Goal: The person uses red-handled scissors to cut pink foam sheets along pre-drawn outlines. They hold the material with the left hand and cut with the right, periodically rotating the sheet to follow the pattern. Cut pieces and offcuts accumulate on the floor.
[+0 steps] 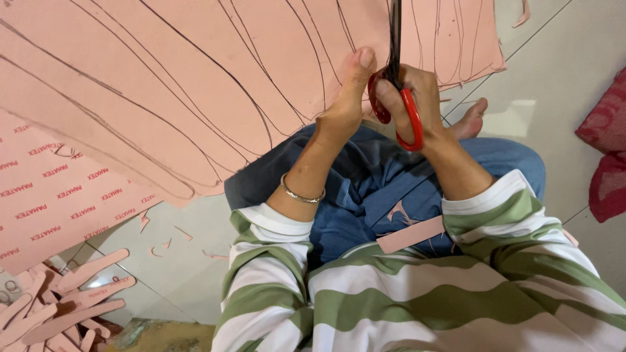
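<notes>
one head view, looking steeply down, close over the lap.

One pair of red scissors (398,107), one marked pink sheet (195,78), one bracelet (301,194)

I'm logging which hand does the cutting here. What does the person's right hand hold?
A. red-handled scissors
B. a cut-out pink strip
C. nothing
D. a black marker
A: the right hand has its fingers through the red-handled scissors, blades in the pink sheet that the left hand steadies.
</notes>
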